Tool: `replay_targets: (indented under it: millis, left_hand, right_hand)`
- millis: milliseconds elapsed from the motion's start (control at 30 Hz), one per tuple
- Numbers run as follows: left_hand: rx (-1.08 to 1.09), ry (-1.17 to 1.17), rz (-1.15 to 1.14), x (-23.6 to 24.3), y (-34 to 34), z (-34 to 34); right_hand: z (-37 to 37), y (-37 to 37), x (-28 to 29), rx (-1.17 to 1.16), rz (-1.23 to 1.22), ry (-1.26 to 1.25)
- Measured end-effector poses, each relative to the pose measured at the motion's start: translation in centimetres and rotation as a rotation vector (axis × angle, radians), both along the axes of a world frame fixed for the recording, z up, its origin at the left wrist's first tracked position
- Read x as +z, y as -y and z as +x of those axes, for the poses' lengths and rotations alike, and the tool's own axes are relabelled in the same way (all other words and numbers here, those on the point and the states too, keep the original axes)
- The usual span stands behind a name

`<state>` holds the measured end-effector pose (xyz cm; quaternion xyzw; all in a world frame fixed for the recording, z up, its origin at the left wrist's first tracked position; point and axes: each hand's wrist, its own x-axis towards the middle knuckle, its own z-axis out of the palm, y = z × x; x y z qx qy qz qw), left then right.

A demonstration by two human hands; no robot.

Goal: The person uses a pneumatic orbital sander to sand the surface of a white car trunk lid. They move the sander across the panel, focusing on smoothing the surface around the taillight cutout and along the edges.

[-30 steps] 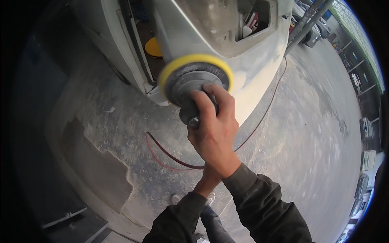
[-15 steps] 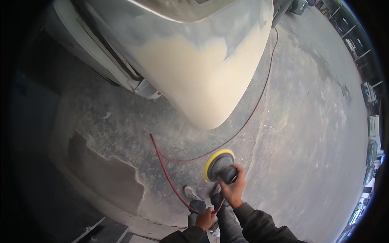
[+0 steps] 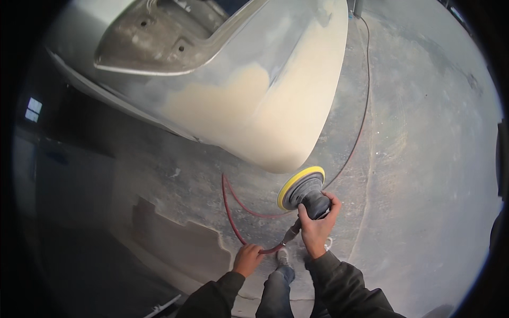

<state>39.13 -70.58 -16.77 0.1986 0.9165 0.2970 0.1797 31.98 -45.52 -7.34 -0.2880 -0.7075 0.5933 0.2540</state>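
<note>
My right hand (image 3: 319, 225) is wrapped round the black body of an orbital sander (image 3: 309, 195). The sander's round pad with a yellow rim is tipped up, facing away from me toward the car body panel (image 3: 286, 127), with a gap between them. From the sander's rear runs a red air hose (image 3: 229, 214). My left hand (image 3: 248, 258) is closed on that hose, a short way from its fitting. The panel is grey, with a large beige patch reaching its rounded near end.
A recessed opening (image 3: 159, 40) with bare metal sits in the upper part of the panel. The hose trails over the grey concrete floor (image 3: 408, 212) to the far right. A darker floor patch (image 3: 177, 241) lies at left. My feet stand below my hands.
My right hand has lifted the sander up and toward the panel. My left hand has shifted left along with the hose. The view has moved, showing more of the panel's opening.
</note>
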Motion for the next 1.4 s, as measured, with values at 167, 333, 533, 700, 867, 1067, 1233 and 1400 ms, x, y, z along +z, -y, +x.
replay_targets:
  millis: [167,333,533,700,867,1067,1233,1400]
  left_hand:
    - [0.108,0.066,0.257,4.1,-2.0,-3.6]
    - [0.111,0.101,0.279,5.4,-1.9,-11.0]
    - [-0.010,-0.016,0.136,2.1,2.3,-13.7]
    - [-0.097,0.052,0.195,4.6,1.9,-17.3]
    - [-0.138,0.150,0.109,6.4,2.0,-18.9]
    - [-0.256,-0.023,0.118,2.8,4.2,-18.9]
    - [-0.044,0.155,0.094,8.0,4.2,-20.5]
    - [-0.091,0.156,0.056,8.0,7.1,-21.1]
  right_hand:
    - [-3.3,3.7,0.7,0.017,-0.046,-0.159]
    - [-8.8,5.1,2.1,-0.138,0.063,-0.201]
    - [-10.2,10.2,-1.2,-0.227,0.190,-0.186]
    - [-12.8,9.5,0.5,-0.256,0.240,-0.198]
    - [-14.2,9.5,1.2,-0.267,0.200,-0.149]
    - [-13.9,12.1,-0.5,-0.263,0.280,-0.194]
    - [-14.4,12.0,0.2,-0.292,0.275,-0.189]
    - [-14.0,13.4,-0.9,-0.315,0.269,-0.173]
